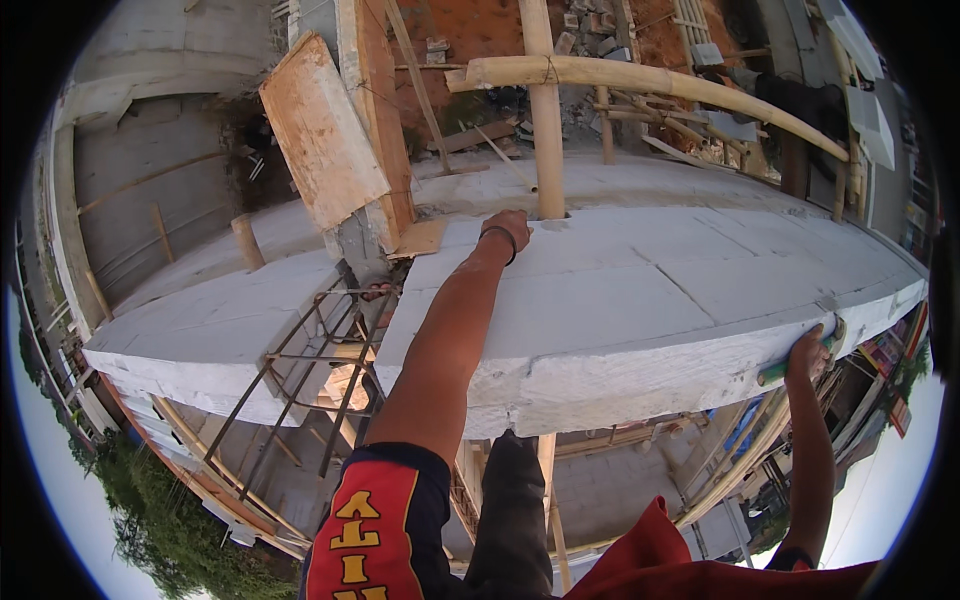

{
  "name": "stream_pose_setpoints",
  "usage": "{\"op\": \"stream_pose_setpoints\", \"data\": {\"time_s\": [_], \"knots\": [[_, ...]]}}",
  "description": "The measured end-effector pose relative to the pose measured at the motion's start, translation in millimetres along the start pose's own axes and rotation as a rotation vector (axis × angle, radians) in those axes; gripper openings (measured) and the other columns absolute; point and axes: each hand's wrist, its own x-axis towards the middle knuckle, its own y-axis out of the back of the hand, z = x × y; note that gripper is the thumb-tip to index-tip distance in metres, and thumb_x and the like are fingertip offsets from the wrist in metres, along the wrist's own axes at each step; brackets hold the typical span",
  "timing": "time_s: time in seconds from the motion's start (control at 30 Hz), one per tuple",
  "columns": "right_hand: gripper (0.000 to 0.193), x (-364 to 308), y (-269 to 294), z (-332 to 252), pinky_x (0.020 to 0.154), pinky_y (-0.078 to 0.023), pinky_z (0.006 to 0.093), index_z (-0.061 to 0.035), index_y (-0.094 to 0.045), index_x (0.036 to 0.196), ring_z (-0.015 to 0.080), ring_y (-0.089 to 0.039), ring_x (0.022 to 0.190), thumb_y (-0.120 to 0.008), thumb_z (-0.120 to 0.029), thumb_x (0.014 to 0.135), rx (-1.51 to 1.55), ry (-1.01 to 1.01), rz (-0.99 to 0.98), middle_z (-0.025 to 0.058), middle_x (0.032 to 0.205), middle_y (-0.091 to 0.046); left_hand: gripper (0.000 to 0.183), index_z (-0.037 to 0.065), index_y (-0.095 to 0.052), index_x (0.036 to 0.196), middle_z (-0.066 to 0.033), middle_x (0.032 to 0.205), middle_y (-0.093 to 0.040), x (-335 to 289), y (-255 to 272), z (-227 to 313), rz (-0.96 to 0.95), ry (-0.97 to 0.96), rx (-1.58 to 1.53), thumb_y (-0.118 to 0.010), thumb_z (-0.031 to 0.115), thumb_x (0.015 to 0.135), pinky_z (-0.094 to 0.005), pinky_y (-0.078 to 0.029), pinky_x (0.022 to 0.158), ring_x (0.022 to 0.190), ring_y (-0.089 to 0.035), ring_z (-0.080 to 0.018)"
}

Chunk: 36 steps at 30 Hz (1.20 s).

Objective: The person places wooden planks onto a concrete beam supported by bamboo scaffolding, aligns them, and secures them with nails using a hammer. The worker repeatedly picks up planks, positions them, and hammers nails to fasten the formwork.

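My left hand [506, 228], with a dark band at its wrist, reaches across the white block wall [600, 300]. Its fingers look curled against the wall face, beside the foot of an upright bamboo pole [545, 150]; whether anything is in them is hidden. Out at the right end, my right hand [808, 352] is closed round a green tool [772, 374] at the wall's top edge. Parts of this tool show on both sides of the hand, but its kind is unclear. Thin joint lines run between the pale blocks.
A rebar cage [300, 375] sticks out in the gap left of my left arm. Formwork boards [325, 130] stand beyond it. A horizontal bamboo pole [660, 78] is tied across the upright one. Rubble [590, 40] lies on the reddish ground below. My trousered leg [515, 510] hangs by the wall.
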Motion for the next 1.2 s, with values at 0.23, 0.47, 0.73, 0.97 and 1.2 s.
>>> {"op": "stream_pose_setpoints", "data": {"time_s": [0.23,0.47,0.73,0.97,1.2], "knots": [[0.099,2,1,3,0.106,-0.035,0.0509,0.0199,-0.022,0.135,0.0469,-0.042,0.127,-0.032,-0.067,0.09,0.022,0.023,-0.065,0.0391,0.138,-0.034,0.038,0.003,-0.058,0.117,-0.0205,0.12,-0.06,-1,0,4,-0.028,0.0,0.013,-0.054,0.032,0.093,-0.044,-0.044,0.097,0.115,-0.055,-0.0348],[0.104,6,0,4,0.108,-0.032,0.0499,0.0225,-0.016,0.137,0.0474,-0.038,0.13,-0.03,-0.069,0.09,0.008,0.038,-0.083,0.0393,0.14,-0.031,0.038,0.004,-0.057,0.119,-0.0208,0.121,-0.06,-2,1,6,-0.034,-0.008,0.045,-0.053,0.032,0.094,-0.0439,-0.044,0.097,0.116,-0.055,-0.0346],[0.101,11,-5,7,0.106,-0.034,0.0511,0.0219,-0.019,0.135,0.048,-0.039,0.129,-0.033,-0.067,0.09,-0.028,0.037,-0.038,0.0399,0.138,-0.033,0.038,0.004,-0.058,0.117,-0.0202,0.121,-0.06,-4,1,8,-0.022,-0.005,0.044,-0.053,0.033,0.093,-0.0439,-0.044,0.097,0.116,-0.055,-0.0343],[0.1,9,-6,3,0.104,-0.037,0.0505,0.022,-0.02,0.134,0.0483,-0.043,0.126,-0.034,-0.067,0.09,-0.011,0.002,-0.025,0.0409,0.137,-0.033,0.038,0.004,-0.058,0.117,-0.0195,0.121,-0.06,-1,-3,5,-0.017,-0.023,0.066,-0.053,0.033,0.093,-0.0436,-0.044,0.097,0.116,-0.055,-0.0336],[0.098,0,1,0,0.103,-0.039,0.0503,0.0217,-0.026,0.131,0.0467,-0.045,0.125,-0.034,-0.067,0.09,0.009,0.032,-0.002,0.0398,0.134,-0.038,0.038,0.004,-0.057,0.119,-0.0189,0.122,-0.06,-2,0,7,-0.057,-0.004,0.064,-0.053,0.033,0.094,-0.0434,-0.045,0.098,0.117,-0.055,-0.0329]]}}
